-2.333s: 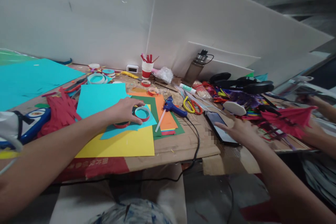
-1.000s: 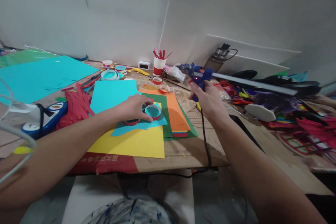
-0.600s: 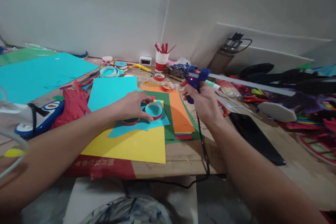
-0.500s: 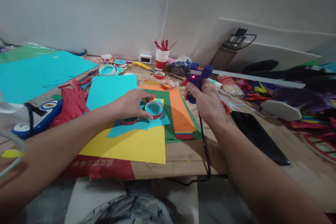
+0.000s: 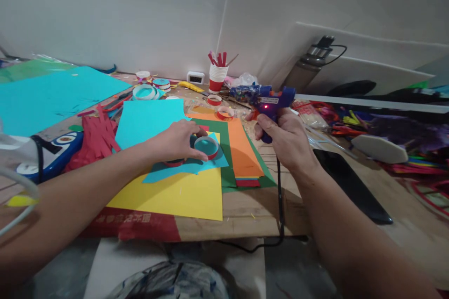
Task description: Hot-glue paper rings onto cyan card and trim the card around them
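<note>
My right hand (image 5: 286,138) is wrapped round a blue glue gun (image 5: 271,100), raised over the table with its nozzle end toward the left and a red light lit on its side. Thumb and fingers of my left hand (image 5: 177,140) close about the left side of a small red-and-white paper ring (image 5: 211,155). That ring stands on a cut piece of blue paper (image 5: 191,168), which lies over a yellow sheet (image 5: 168,198). Partly hidden under my left hand is a second ring (image 5: 175,163).
Orange strips (image 5: 245,154) lie on green paper. Behind stand a paper cup (image 5: 218,78) of red strips and a dark bottle (image 5: 308,67). A black phone (image 5: 352,184) lies right, red paper strips (image 5: 96,138) left. The gun's cord (image 5: 279,201) hangs over the front edge.
My right hand has carried the glue gun slightly to the right, away from the rings. My left hand has shifted very little at the paper ring.
</note>
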`<state>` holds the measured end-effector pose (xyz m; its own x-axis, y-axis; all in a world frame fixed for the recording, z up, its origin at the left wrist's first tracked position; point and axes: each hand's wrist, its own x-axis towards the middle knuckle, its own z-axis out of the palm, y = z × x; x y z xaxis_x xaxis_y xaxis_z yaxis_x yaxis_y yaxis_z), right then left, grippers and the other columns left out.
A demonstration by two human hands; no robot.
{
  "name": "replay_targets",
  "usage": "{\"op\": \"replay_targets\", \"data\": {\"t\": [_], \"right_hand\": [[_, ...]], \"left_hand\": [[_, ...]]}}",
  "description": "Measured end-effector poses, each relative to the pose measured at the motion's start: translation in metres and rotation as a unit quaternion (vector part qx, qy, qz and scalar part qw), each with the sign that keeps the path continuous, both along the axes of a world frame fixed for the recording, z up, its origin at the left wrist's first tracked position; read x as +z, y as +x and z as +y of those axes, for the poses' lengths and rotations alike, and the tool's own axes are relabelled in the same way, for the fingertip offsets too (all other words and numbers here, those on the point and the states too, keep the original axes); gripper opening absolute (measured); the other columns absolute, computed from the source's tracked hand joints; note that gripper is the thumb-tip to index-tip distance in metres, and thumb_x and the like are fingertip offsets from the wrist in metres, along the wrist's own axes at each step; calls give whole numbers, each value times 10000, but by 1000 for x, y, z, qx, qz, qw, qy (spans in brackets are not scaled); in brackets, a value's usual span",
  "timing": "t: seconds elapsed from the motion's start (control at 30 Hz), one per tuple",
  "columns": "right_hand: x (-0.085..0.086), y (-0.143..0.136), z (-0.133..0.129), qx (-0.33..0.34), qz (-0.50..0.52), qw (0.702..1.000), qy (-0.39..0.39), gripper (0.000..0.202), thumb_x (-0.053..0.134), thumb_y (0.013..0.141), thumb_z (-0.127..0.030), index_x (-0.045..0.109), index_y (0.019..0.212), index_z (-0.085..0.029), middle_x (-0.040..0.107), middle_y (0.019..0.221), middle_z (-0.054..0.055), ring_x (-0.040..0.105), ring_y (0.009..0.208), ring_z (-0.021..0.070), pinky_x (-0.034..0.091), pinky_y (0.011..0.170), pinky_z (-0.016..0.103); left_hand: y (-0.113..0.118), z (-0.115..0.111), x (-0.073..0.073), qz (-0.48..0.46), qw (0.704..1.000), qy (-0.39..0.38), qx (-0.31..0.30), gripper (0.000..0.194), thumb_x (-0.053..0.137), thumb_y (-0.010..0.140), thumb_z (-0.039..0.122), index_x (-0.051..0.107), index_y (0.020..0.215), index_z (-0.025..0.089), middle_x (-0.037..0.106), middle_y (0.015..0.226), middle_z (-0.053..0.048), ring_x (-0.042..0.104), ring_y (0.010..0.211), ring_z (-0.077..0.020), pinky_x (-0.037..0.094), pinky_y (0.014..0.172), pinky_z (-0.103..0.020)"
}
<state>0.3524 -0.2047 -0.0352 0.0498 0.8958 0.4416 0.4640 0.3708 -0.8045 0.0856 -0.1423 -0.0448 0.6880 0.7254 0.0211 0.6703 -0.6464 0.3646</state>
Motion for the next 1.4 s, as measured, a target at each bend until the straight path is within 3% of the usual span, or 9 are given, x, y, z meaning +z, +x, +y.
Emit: {"op": "replay_targets", "data": {"t": [0.3, 0.47, 0.67, 0.9, 1.1, 1.4], "right_hand": [[8, 13, -13, 60, -64, 995, -54, 223, 620, 908, -433, 645, 967, -219, 664, 841, 25, 529, 622, 156, 461, 570, 312], [15, 12, -19, 68, -158, 982, -73, 203, 602, 886, -425, 660, 905, -231, 605, 741, 15, 555, 690, 201, 497, 662, 354], [12, 5, -20, 68, -231, 963, -126, 275, 565, 914, -457, 693, 1023, -239, 717, 990, 68, 645, 907, 280, 542, 821, 421], [9, 9, -19, 66, -231, 964, -112, 266, 572, 919, -447, 686, 1005, -222, 722, 929, 52, 651, 843, 264, 556, 790, 424], [9, 10, -18, 91, -222, 965, -108, 317, 570, 932, -459, 694, 1131, -245, 748, 1097, 59, 671, 1021, 292, 554, 918, 446], [10, 9, -19, 72, -252, 956, -132, 291, 559, 928, -484, 702, 1048, -261, 744, 1053, 67, 669, 997, 305, 561, 888, 436]], "left_hand": [[1, 0, 1, -16, 1000, -18, -1, 596, 860, 698, 554, 760, 1196, 242, 750, 1198, -56, 675, 1100, -286, 491, 875, -347], [1, 1, -1, -37, 999, -22, -15, 563, 858, 697, 547, 769, 1185, 279, 746, 1270, -24, 673, 1141, -274, 488, 915, -332], [1, 1, -3, -25, 1000, 0, 0, 639, 863, 682, 583, 758, 1230, 270, 740, 1259, -47, 646, 1189, -308, 483, 969, -354], [1, 2, -3, -20, 1000, 5, 7, 638, 865, 670, 598, 760, 1208, 273, 733, 1273, -51, 630, 1217, -311, 478, 994, -364], [0, 3, -3, -14, 1000, 1, 4, 655, 863, 679, 590, 746, 1242, 277, 724, 1302, -52, 629, 1236, -318, 482, 982, -359], [1, 3, -4, -13, 1000, 6, 11, 705, 873, 673, 588, 734, 1272, 244, 732, 1282, -64, 640, 1218, -317, 490, 979, -354]]}}
